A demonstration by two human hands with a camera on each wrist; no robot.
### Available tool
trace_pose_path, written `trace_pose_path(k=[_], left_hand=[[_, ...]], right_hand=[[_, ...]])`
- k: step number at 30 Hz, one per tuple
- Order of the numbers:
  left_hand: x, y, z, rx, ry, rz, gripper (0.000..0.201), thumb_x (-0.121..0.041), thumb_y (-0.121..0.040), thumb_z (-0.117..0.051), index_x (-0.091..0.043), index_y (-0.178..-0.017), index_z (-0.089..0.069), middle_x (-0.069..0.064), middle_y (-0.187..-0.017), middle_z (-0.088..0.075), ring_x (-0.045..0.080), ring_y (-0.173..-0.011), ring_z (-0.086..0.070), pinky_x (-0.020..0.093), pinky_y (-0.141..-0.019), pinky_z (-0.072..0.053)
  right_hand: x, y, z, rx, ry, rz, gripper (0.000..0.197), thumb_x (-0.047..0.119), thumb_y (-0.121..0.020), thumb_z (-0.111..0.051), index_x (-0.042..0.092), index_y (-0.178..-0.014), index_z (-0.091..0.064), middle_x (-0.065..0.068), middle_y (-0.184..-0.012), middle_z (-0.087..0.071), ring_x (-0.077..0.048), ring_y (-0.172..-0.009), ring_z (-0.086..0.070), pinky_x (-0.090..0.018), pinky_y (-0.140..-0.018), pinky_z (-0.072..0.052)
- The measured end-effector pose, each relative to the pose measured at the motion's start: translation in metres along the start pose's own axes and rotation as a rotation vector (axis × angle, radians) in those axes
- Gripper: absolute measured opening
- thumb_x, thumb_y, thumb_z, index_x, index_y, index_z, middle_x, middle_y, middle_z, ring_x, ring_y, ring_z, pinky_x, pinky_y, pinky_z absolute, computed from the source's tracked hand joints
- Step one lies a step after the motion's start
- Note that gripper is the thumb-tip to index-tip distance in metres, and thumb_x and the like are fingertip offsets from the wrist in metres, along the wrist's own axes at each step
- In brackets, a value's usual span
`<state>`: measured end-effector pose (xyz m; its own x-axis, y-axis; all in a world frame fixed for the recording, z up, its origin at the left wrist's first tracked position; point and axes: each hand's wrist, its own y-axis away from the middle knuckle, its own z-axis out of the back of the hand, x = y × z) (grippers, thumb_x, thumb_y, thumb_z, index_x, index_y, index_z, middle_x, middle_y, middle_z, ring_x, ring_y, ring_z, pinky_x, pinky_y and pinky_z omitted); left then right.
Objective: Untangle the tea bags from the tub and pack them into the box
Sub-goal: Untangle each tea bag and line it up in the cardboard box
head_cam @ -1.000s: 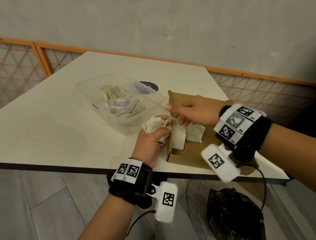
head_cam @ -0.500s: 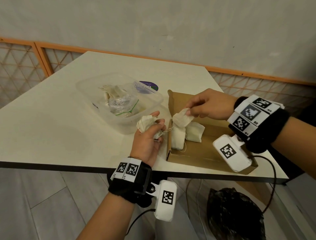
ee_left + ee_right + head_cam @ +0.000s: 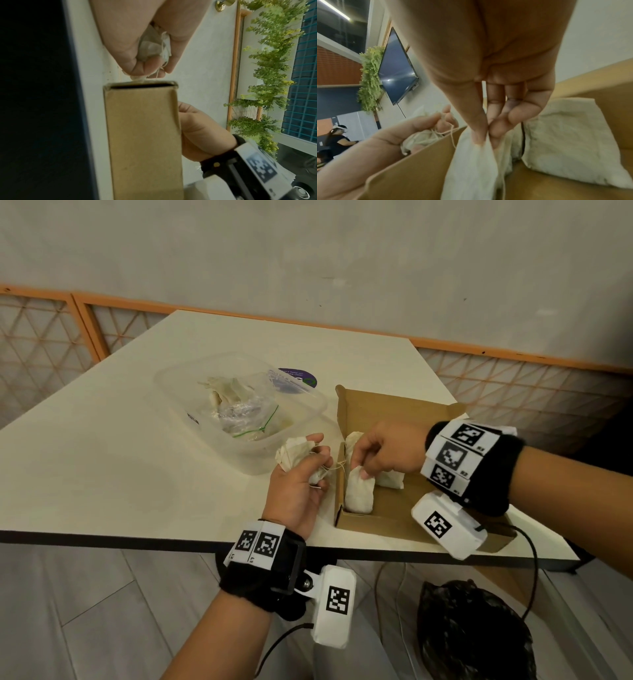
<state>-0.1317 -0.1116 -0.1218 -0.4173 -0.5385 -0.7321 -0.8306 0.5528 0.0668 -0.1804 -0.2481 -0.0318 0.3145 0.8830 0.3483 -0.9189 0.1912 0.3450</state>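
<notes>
Head view: right hand [image 3: 383, 451] pinches a white cloth tea bag [image 3: 359, 491] inside the brown cardboard box [image 3: 387, 515] beneath it, left hand [image 3: 301, 477] beside grips a tangled bunch [image 3: 294, 455]; linking string [image 3: 337, 465] may drag the packed bag out.

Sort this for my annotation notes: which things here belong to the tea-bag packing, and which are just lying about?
Job:
- tub
- cardboard box
- tea bag pinched by right hand
- bunched tea bags in left hand

Lying about:
- purple sticker
- black bag on floor

Head view looks down; both close wrist views share the box [image 3: 142, 135].
</notes>
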Motion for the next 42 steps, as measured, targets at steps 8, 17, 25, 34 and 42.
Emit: trace_pose_path(k=[8, 17, 25, 34, 42], left_hand=[[-0.001, -0.001, 0.000, 0.021, 0.031, 0.024, 0.022, -0.001, -0.086, -0.059, -0.014, -0.103, -0.061, 0.001, -0.073, -0.057, 0.009, -0.064, -0.054, 0.016, -0.044, -0.037], [0.002, 0.007, -0.004, 0.118, -0.067, -0.052, 0.027, 0.008, -0.077, -0.059, -0.009, -0.098, -0.061, -0.002, -0.070, -0.067, 0.006, -0.060, -0.062, 0.017, -0.048, -0.045], [-0.005, 0.005, -0.005, 0.054, 0.000, 0.083, 0.008, -0.016, -0.089, -0.055, -0.012, -0.094, -0.060, 0.000, -0.070, -0.056, 0.009, -0.058, -0.050, 0.016, -0.040, -0.030], [-0.002, 0.003, -0.001, -0.013, -0.040, 0.011, 0.008, -0.010, -0.087, -0.062, -0.017, -0.084, -0.062, -0.004, -0.068, -0.061, 0.006, -0.058, -0.053, 0.014, -0.041, -0.036], [0.000, 0.005, -0.003, 0.072, -0.093, -0.020, 0.021, 0.003, -0.084, -0.061, -0.011, -0.099, -0.065, -0.001, -0.077, -0.069, 0.004, -0.064, -0.063, 0.014, -0.047, -0.043]], right_hand=[[0.003, -0.005, 0.008, -0.149, 0.019, 0.020, 0.016, 0.018, -0.082, -0.068, 0.017, -0.097, -0.064, 0.011, -0.072, -0.054, -0.005, -0.070, -0.051, -0.016, -0.065, -0.039], [0.046, 0.004, -0.009, -0.246, -0.030, 0.226, 0.036, 0.038, -0.075, -0.072, 0.023, -0.106, -0.060, 0.008, -0.083, -0.054, -0.001, -0.066, -0.047, -0.016, -0.063, -0.038], [0.020, -0.001, 0.002, -0.378, -0.456, 0.080, 0.017, 0.011, -0.078, -0.072, 0.007, -0.094, -0.067, 0.000, -0.074, -0.063, -0.007, -0.063, -0.056, -0.014, -0.058, -0.046], [0.010, 0.013, -0.007, -0.532, -0.526, 0.026, 0.012, 0.028, -0.080, -0.070, 0.021, -0.078, -0.061, -0.001, -0.074, -0.059, -0.012, -0.067, -0.054, -0.025, -0.066, -0.047], [0.027, 0.009, -0.021, -0.416, -0.577, 0.002, 0.018, 0.030, -0.077, -0.073, 0.014, -0.077, -0.064, -0.001, -0.072, -0.062, -0.015, -0.071, -0.060, -0.033, -0.072, -0.055]])
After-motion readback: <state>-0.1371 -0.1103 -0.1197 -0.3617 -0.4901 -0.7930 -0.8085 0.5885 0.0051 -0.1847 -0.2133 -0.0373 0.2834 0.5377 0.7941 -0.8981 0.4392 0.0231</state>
